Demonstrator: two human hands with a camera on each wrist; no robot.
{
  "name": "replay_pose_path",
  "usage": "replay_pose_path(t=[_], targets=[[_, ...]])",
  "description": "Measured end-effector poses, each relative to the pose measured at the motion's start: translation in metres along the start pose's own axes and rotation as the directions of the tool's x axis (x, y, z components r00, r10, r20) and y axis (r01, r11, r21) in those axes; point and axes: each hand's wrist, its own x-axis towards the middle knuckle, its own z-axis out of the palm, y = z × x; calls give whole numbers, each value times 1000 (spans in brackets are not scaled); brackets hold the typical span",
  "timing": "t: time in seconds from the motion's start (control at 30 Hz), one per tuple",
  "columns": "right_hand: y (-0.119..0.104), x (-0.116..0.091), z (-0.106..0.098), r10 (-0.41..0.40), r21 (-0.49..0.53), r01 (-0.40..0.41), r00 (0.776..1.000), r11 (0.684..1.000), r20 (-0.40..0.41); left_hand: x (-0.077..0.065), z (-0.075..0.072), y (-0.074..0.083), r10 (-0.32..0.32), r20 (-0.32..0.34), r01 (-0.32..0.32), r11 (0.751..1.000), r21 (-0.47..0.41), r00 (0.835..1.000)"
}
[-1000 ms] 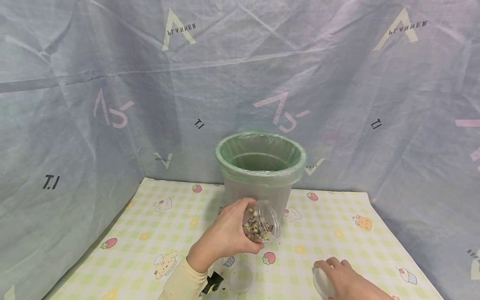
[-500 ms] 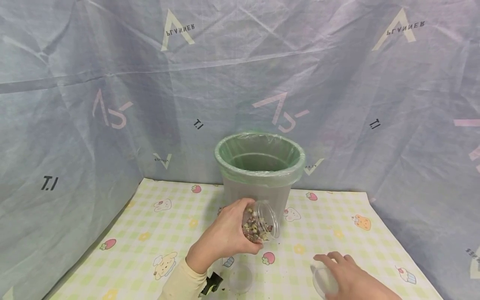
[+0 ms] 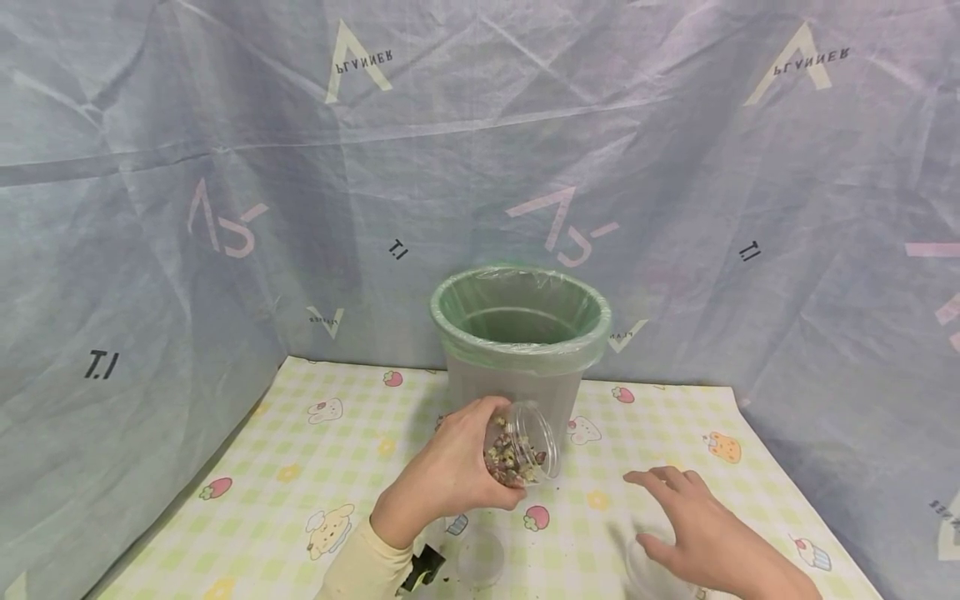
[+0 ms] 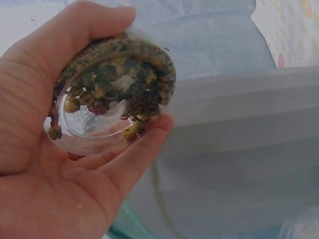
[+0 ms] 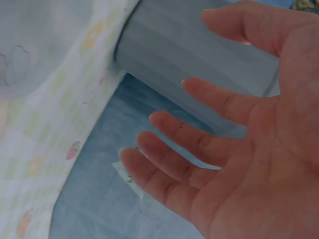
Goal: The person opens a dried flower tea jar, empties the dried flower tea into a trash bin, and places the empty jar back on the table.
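Note:
My left hand (image 3: 450, 467) grips a clear plastic jar (image 3: 519, 446), tilted on its side with the mouth to the right. Dried flower buds (image 4: 99, 94) lie inside it, yellowish with some dark red ones. The jar is held in front of the bin, below its rim. Over at the lower right, my right hand (image 3: 697, 525) hovers with fingers spread and holds nothing. Just under it stands a clear round plastic container (image 3: 647, 568), partly hidden by the hand. The right palm (image 5: 269, 164) shows bare in the right wrist view.
A grey bin (image 3: 517, 379) with a green liner (image 3: 450, 327) stands at the back of the table. On the checked tablecloth (image 3: 255, 533) lies a clear round disc (image 3: 482, 557), perhaps a lid. Tiny crumbs dot the cloth nearby. Grey-blue fabric (image 3: 420, 183) walls the table.
My right hand has let go of the clear round container and risen away from it, its fingers opening. The left hand and its jar have stayed in place.

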Motion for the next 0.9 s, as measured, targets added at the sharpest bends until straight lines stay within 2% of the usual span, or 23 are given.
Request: replay_pose_path(t=[0.17, 0.3, 0.5, 0.67, 0.9], targets=[[-3, 8, -10, -11, 22, 11, 1000, 1000, -17, -1, 0, 1, -1, 5, 1, 1000, -8, 1000], [-8, 14, -15, -46, 12, 47, 994, 999, -103, -3, -3, 4, -3, 1, 3, 1000, -12, 1000], [-16, 24, -20, -67, 29, 74, 983, 997, -172, -4, -4, 4, 0, 1, 0, 1000, -8, 1000], [-19, 37, -28, -120, 27, 133, 950, 991, -290, -4, -5, 4, 12, -19, -12, 1000, -21, 1000], [-23, 57, -46, -133, 52, 167, 910, 985, -392, -5, -10, 6, 35, -52, -36, 999, -22, 998]])
